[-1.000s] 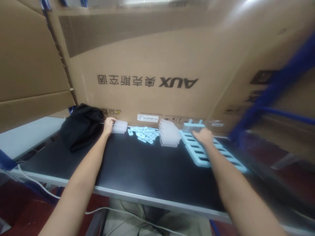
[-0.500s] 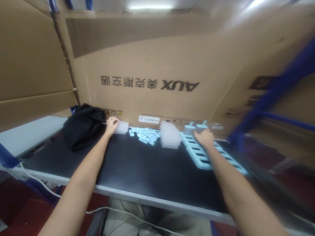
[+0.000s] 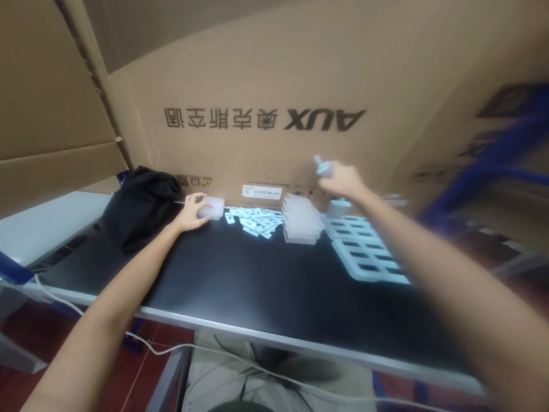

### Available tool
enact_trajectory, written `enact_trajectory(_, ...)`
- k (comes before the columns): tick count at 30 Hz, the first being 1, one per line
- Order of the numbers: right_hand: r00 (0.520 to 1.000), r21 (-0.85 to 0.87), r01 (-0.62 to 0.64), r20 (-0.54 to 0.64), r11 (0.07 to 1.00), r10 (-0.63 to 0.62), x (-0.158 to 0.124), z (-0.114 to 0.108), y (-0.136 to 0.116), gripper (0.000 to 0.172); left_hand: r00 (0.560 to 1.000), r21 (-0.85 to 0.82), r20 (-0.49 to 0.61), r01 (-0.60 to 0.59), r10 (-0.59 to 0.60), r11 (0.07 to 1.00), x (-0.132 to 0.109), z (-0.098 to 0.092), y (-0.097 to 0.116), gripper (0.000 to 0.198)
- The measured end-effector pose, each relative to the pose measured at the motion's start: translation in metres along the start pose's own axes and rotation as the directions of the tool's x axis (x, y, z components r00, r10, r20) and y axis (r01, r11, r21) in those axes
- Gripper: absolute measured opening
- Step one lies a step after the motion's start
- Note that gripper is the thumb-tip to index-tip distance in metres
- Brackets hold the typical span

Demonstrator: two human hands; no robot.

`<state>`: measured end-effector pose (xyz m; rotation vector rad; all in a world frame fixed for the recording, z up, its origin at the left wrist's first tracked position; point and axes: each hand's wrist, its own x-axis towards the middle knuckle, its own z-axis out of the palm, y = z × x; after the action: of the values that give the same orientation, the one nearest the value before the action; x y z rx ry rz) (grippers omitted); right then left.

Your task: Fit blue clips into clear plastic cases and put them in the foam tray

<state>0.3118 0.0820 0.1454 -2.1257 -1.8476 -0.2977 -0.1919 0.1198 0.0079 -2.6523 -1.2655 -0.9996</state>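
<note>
My left hand [image 3: 192, 213] rests at the back left of the table, its thumb and fingers curved around the left end of some translucent plastic moulds [image 3: 215, 208]. My right hand [image 3: 343, 179] is raised above the table, closed on an ice-pop mould [image 3: 323, 168] with a light-blue top; the fingers hide part of it. Below it, a light-blue rack [image 3: 360, 269] with rows of slots lies on the right. Another ice-pop mould [image 3: 338, 207] stands in the rack's back left corner. Between the hands lie a pile of light-blue flat pieces [image 3: 257, 221] and a leaning stack of translucent moulds [image 3: 301, 220].
A large cardboard box [image 3: 240, 68] walls off the back of the black table [image 3: 257, 286]. Black cloth [image 3: 141, 206] is heaped at the left. A blue metal post [image 3: 484, 149] slants at the right. White cable [image 3: 206, 350] hangs before the table's front edge.
My right hand has risen from the rack, lifting one ice-pop mould up and to the left. My left hand stays at the translucent moulds, its fingers now further round them. The view has tilted down.
</note>
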Motion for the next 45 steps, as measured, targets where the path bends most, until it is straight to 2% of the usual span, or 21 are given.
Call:
enact_trajectory(1,0.999,-0.013,0.038,0.030,0.999,-0.038,0.002,0.001,-0.022,0.057,1.000,0.005,-0.006,0.001,-0.001,1.000,0.000,0.000,0.001,0.040)
enact_trajectory(3,0.983,-0.175,0.159,0.119,0.972,-0.139,0.000,0.002,-0.063,0.062,1.000,0.003,-0.017,0.003,-0.003,1.000,0.000,0.001,0.002,0.042)
enact_trajectory(5,0.970,-0.274,0.212,0.172,0.938,-0.169,-0.006,0.003,-0.095,0.068,1.000,-0.011,-0.019,0.004,-0.004,1.000,0.000,0.002,0.002,0.043)
enact_trajectory(9,0.964,-0.332,0.222,0.215,0.917,-0.156,-0.016,0.001,-0.128,0.071,1.000,-0.024,-0.008,-0.004,0.004,1.000,0.000,0.004,-0.001,0.044)
enact_trajectory(14,0.926,-0.344,0.356,0.257,0.869,-0.278,-0.019,0.002,-0.143,0.059,1.000,-0.037,-0.004,0.005,-0.005,0.999,-0.001,0.005,-0.001,0.045)
enact_trajectory(18,0.917,-0.301,0.346,0.311,0.889,-0.252,-0.021,0.009,-0.150,0.083,1.000,-0.028,0.001,-0.004,0.004,1.000,-0.002,0.004,0.001,0.046)
enact_trajectory(20,0.910,-0.280,0.334,0.343,0.900,-0.231,-0.023,0.015,-0.154,0.090,1.000,-0.005,0.008,-0.008,0.008,1.000,-0.002,0.004,0.000,0.047)
enact_trajectory(25,0.869,-0.272,0.399,0.416,0.876,-0.267,-0.029,0.034,-0.172,0.074,1.000,0.039,0.018,-0.001,0.000,0.999,-0.002,0.005,-0.003,0.051)
enact_trajectory(30,0.847,-0.305,0.437,0.456,0.846,-0.273,-0.030,0.039,-0.185,0.041,1.000,0.049,0.017,0.008,-0.009,0.999,-0.002,0.006,-0.004,0.052)
enact_trajectory(33,0.858,-0.315,0.435,0.429,0.843,-0.283,-0.027,0.031,-0.184,0.041,1.000,0.056,0.016,-0.004,0.003,0.998,-0.002,0.006,-0.004,0.053)
enact_trajectory(37,0.866,-0.266,0.449,0.363,0.853,-0.342,-0.036,0.019,-0.185,0.052,1.000,0.048,0.013,-0.004,0.004,0.999,-0.002,0.007,-0.004,0.053)
enact_trajectory(39,0.834,-0.191,0.509,0.350,0.840,-0.426,-0.050,0.018,-0.192,0.060,1.000,0.039,0.015,0.009,-0.010,0.999,-0.002,0.007,-0.004,0.054)
enact_trajectory(40,0.802,-0.145,0.554,0.355,0.820,-0.480,-0.059,0.020,-0.197,0.063,1.000,0.032,0.017,0.014,-0.015,0.999,-0.002,0.007,-0.004,0.055)
enact_trajectory(43,0.642,0.076,0.718,0.311,0.692,-0.701,-0.088,0.036,-0.215,0.062,0.999,-0.008,0.019,0.037,-0.037,0.999,-0.001,0.007,-0.003,0.049)
enact_trajectory(44,0.589,0.162,0.760,0.236,0.629,-0.773,-0.097,0.045,-0.221,0.059,0.999,-0.026,0.017,0.052,-0.052,0.998,-0.001,0.007,-0.003,0.046)
enact_trajectory(45,0.557,0.217,0.788,0.147,0.576,-0.818,-0.104,0.055,-0.226,0.053,0.997,-0.043,0.013,0.071,-0.071,0.997,0.000,0.008,-0.003,0.045)
